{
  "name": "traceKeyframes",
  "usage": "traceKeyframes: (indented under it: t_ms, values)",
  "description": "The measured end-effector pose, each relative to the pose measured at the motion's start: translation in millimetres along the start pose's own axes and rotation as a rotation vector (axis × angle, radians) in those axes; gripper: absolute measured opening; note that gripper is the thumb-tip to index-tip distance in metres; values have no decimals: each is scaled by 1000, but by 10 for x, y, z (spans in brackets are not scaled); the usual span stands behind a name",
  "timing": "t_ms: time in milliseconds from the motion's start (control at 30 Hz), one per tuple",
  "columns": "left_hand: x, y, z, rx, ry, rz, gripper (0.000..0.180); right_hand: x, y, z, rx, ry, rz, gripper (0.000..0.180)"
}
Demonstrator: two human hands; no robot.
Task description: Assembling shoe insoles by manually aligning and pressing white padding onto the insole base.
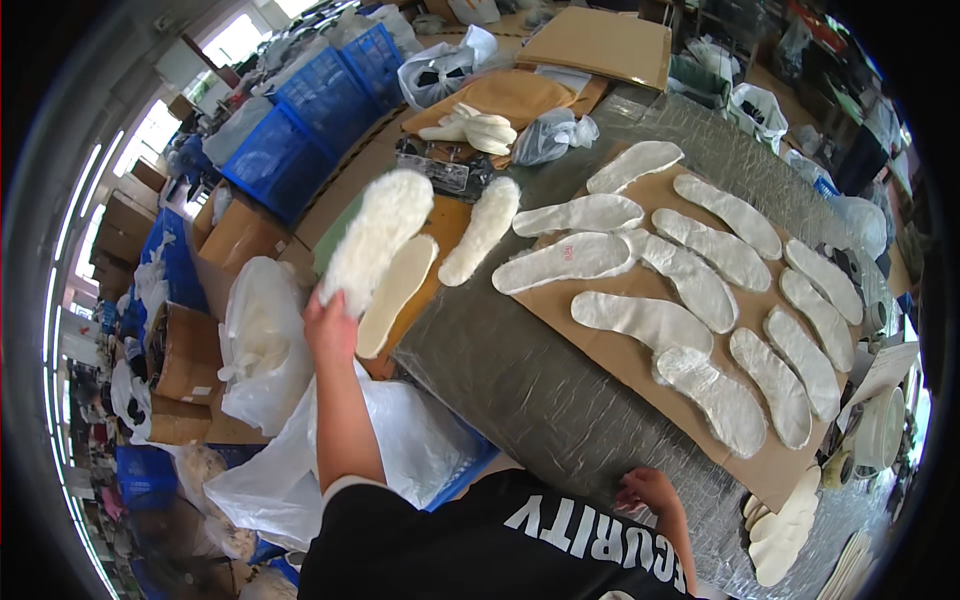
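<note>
Evidently the left hand (333, 312) has its grip closed around the heel end of a fluffy white fleece insole (382, 228), which lies tilted over the orange board (450, 222) at the worktop's (480, 372) left side. A smooth cream insole (398, 295) sits right beside it, partly overlapped in this view; whether the two touch, I cannot tell. The right hand (648, 488) is near the worktop's close edge, fingers curled; whether that grip holds anything, I cannot tell.

Held by one end only, the fleece insole could sag or twist, and its long pile could snag or brush the smooth one out of line. A second fleece insole (482, 232) lies just to the right, so a wide sideways swing might knock it.

Beyond, a cardboard sheet (775, 475) carries rows of pale insoles, some overlapping; the insole with a red mark (566, 250) pokes past the sheet's edge and might be bumped by a passing forearm. White gloves (468, 128), a black metal device (445, 172) and a knotted plastic bag (553, 137) crowd the board's far side, limiting room there. Near the left forearm, crumpled plastic sheeting (415, 430) hangs over a blue crate and could catch the elbow.
</note>
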State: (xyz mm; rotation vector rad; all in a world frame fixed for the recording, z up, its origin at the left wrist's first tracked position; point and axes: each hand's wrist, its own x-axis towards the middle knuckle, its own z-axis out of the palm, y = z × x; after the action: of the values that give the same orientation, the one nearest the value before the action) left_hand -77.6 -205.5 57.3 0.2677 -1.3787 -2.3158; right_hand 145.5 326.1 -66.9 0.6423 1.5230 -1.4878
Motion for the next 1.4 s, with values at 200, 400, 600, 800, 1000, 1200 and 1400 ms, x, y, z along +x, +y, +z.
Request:
traceKeyframes:
  t_ms: [200, 400, 600, 800, 1000, 1200, 1400]
  values:
    - [-170, -688, -575, 486, 479, -340, 31, -5, -152, -48, 42, -4, 120, 30]
    - [-106, -961, -1049, 474, 449, -84, 26, -50, -270, 9, -10, 8, 194, 32]
    - [-176, -178, -35, 812, 38, 668, 23, -6, -168, -41, 28, -4, 203, 32]
    - [-182, -229, -339, 1473, -204, 843, 28, -22, -225, -26, 39, -9, 198, 33]
    - [-290, -599, -890, 1726, -259, 595, 18, 0, -168, -37, 72, 11, 168, 31]
    - [-211, -371, -396, 1995, -306, 114, 22, -3, -175, -47, 64, 9, 184, 32]
    - [699, -561, -432, 1846, -160, -166, 111, -30, -193, -67, 59, -46, 200, 33]
